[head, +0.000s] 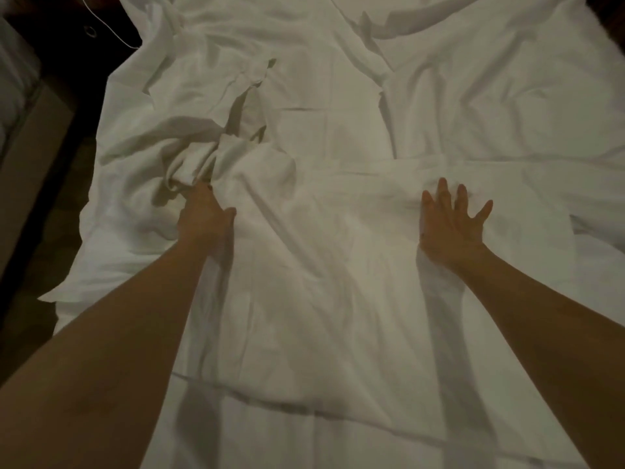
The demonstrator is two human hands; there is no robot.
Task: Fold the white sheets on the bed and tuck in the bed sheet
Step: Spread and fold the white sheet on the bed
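Left hand [204,214] grips a bunched wad of crumpled white cotton top sheet [236,170]: fingertips are buried in the folds, thumb out to the right on the fabric, so it's grasping cloth, though finger curl itself is hidden. Right hand [451,221] is released, flat, palm down, fingers [443,191] spread, pressing on the same sheet well to the right of the wad. Both bare forearms reach in from the bottom corners and cast shadows on the cloth. The fabric between the hands lies fairly smooth with shallow diagonal creases; the bunch at the left hand rises into a ridge with dark pockets behind it. The sheet's near hem runs as a straight edge across the lower part of the frame, with a flatter white bed sheet [355,448] showing under it. A second rumpled layer of white cloth [473,79] covers the far right side, with a fold seam running diagonally up the middle. All of it lies on the bed, draping over the left edge where a corner [50,296] sticks out. Left of the bed: dark floor [30,299], a pale piece of furniture [23,137], a thin white cable [111,28] near the top
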